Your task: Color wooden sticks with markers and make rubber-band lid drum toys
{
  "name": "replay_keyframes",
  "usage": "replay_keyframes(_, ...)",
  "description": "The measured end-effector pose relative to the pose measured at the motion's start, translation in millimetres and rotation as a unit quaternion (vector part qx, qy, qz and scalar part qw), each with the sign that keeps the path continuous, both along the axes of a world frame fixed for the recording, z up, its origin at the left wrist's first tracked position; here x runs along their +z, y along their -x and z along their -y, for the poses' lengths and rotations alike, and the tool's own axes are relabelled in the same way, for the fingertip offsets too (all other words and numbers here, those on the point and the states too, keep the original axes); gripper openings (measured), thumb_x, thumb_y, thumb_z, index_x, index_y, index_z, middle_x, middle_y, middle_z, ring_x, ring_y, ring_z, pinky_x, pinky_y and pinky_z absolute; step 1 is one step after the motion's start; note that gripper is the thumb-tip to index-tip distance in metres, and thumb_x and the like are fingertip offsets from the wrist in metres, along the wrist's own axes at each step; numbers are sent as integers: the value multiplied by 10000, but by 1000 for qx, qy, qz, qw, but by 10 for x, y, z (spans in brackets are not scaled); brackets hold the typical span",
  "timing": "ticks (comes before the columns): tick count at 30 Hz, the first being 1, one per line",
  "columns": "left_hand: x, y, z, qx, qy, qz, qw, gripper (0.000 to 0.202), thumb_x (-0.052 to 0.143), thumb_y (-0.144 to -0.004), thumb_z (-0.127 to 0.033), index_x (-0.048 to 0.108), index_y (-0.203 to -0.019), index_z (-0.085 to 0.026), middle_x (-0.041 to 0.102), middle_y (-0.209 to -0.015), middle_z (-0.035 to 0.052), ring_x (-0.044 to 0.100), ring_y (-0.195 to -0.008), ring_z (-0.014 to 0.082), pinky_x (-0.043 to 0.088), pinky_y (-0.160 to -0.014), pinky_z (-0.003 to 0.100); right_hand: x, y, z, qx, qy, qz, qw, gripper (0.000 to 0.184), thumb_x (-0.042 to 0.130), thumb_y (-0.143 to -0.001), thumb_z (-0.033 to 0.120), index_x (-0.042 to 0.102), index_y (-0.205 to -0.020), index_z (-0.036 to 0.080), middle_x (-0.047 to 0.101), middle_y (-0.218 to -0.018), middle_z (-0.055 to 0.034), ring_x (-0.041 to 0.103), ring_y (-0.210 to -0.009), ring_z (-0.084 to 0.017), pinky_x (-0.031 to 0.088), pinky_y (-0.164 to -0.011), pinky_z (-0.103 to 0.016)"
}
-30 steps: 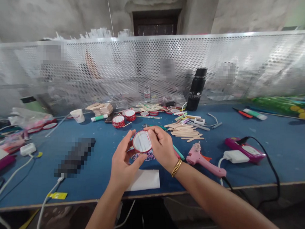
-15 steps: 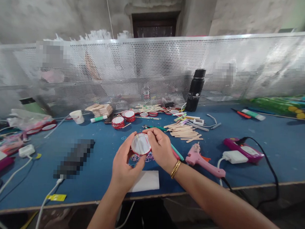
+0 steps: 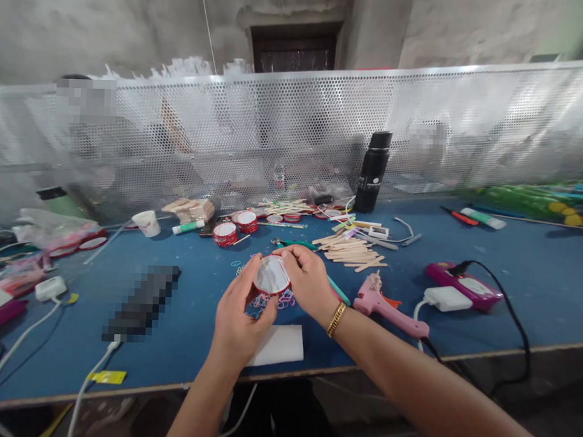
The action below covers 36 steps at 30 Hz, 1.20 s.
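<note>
A round white disc with a red rim [image 3: 272, 274] is held up over the middle of the table. My left hand [image 3: 240, 319] grips its left side and lower edge between thumb and fingers. On the opposite side, my right hand [image 3: 311, 283], with a gold bracelet at the wrist, pinches the upper right rim. Thin pale lines, perhaps elastic bands, run across the disc's face. Small coloured rubber bands [image 3: 285, 300] lie below it, partly hidden by the hands. A folded white paper [image 3: 280, 344] rests near the front edge, close to my left wrist.
To the right lie a pink hot glue gun [image 3: 388, 311], wooden sticks [image 3: 350, 251] and a purple power strip [image 3: 484, 300]. Stacked red-rimmed discs [image 3: 224, 234] and a black bottle [image 3: 373, 173] stand behind, before a perforated metal screen [image 3: 295, 126]. On the left are a phone [image 3: 145, 302] and cables.
The disc has shifted very slightly right and up and turned a little between my fingers. Both hands keep their hold on it.
</note>
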<state>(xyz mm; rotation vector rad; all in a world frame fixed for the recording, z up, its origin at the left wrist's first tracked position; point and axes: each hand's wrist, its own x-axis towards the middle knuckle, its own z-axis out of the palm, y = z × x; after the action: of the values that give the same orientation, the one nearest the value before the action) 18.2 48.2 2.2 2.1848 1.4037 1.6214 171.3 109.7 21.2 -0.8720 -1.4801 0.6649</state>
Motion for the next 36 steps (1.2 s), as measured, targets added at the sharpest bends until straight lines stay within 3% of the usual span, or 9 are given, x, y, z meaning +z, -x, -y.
replay_keyframes(11,-4,1,-14,-7,16,22,1000,645,725,-829,-259,615,-1465,-246,664,-1472,115,671,-1294,331,564,-1098,515,-24,-4,-21,2,-2,-1,1000,257,506,-968,303,731,-886,211,776,-877,-51,695,-782,-191,531,-721,-310)
replay_keyframes(16,-3,12,1,-28,24,22,999,686,718,-863,-273,541,-1526,-257,614,-1526,125,632,-1340,329,560,-1089,503,-10,-3,5,0,-14,0,1000,254,494,-980,298,715,-886,213,777,-912,-55,698,-818,-196,539,-769,-321)
replay_keyframes(20,0,16,9,-67,35,125,989,786,743,-878,-418,437,-1589,-281,494,-1612,152,621,-1322,331,613,-948,433,18,4,77,1,-61,20,998,260,465,-1024,311,706,-995,217,767,-999,-62,702,-934,-199,531,-871,-333)
replay_keyframes(22,10,11,2,-47,61,198,977,696,671,-925,-531,491,-1544,-270,586,-1499,155,678,-1182,292,618,-842,379,26,7,105,14,-85,42,995,260,457,-1044,317,695,-1088,221,765,-1058,-68,703,-991,-200,532,-893,-332)
replay_keyframes(25,52,-3,1,-6,127,240,963,533,560,-971,-620,671,-1305,-220,739,-1093,99,683,-798,203,563,-650,302,33,6,129,53,-89,65,993,267,454,-1060,313,693,-1138,226,769,-1113,-69,705,-1034,-201,543,-909,-337)
replay_keyframes(28,97,-11,17,20,139,224,964,472,562,-961,-630,718,-1073,-199,681,-799,22,558,-591,155,479,-538,267,39,0,147,93,-75,74,990,304,424,-1076,324,704,-1154,235,769,-1067,-55,715,-1002,-198,557,-885,-341)
replay_keyframes(30,103,-6,25,38,126,228,965,452,570,-955,-620,711,-1054,-203,691,-822,26,576,-621,164,475,-536,264,40,-3,160,108,-63,80,989,311,421,-1074,326,693,-1206,251,753,-986,-39,716,-942,-195,563,-833,-335)
replay_keyframes(36,23,24,15,30,111,275,954,465,564,-973,-596,703,-1209,-221,738,-1220,117,713,-1000,256,589,-729,320,37,-1,198,127,-37,73,989,295,448,-1035,277,641,-1257,265,614,-728,24,598,-627,-156,495,-609,-289)
